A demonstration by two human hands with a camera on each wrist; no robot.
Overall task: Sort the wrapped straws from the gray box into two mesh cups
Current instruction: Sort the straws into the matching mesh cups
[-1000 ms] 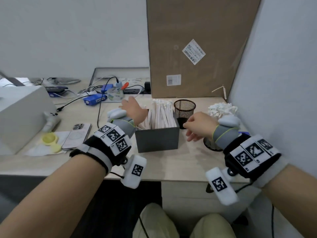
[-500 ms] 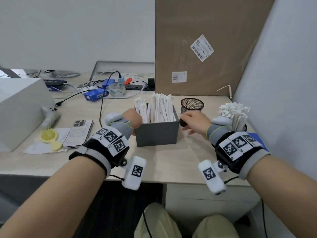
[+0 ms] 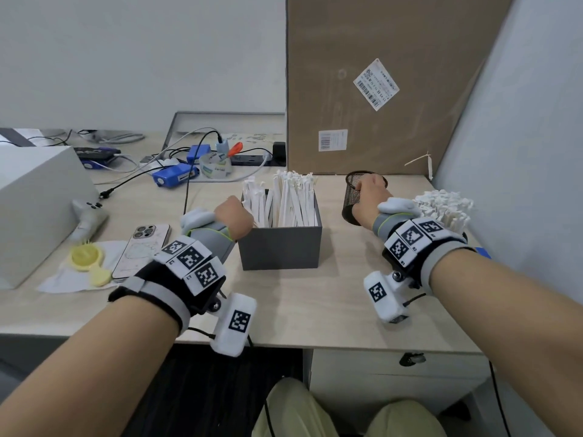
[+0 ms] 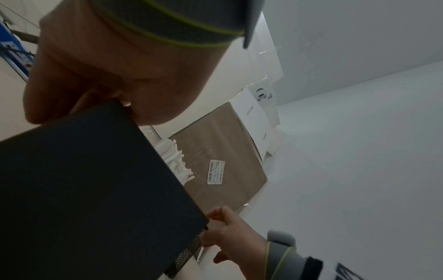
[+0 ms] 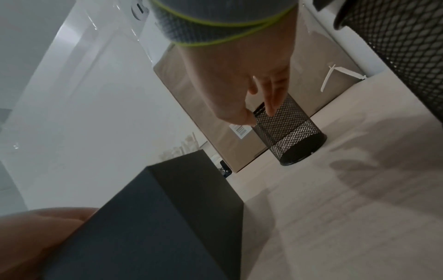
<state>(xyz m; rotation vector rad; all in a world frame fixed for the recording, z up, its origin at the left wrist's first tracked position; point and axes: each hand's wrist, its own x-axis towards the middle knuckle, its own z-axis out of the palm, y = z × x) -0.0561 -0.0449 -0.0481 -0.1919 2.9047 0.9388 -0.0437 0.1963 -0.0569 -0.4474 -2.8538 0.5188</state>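
My left hand [image 3: 234,217] sits against the left wall of the gray box [image 3: 280,247], thumb over the rim by the look of the left wrist view, fingers curled on the wall. I take this as steadying the box.

My right hand [image 3: 369,197] is at the empty cup [image 3: 355,197], right of the box. The right wrist view shows thumb and fingers [image 5: 269,106] pinching its rim. I judge I am placing it within easy reach of the box for the second batch.

Straws [image 3: 284,200] stand upright and packed in the box, tips well above the rim. The full cup [image 3: 443,206], further right of the box, is already crammed with straws; only a sliver of its mesh shows in the head view.

Around the box:
- cardboard sheet [image 3: 378,89] leaning behind it
- one loose straw [image 3: 422,160] behind and to the right, against that sheet
- phone [image 3: 142,250] and yellow lids [image 3: 85,257] to the left on the bench [image 3: 315,298]
- cables and blue chargers [image 3: 175,178] behind-left

Nothing blocks the path from box to empty cup. The full cup crowds my right wrist; a careless lift could knock it.
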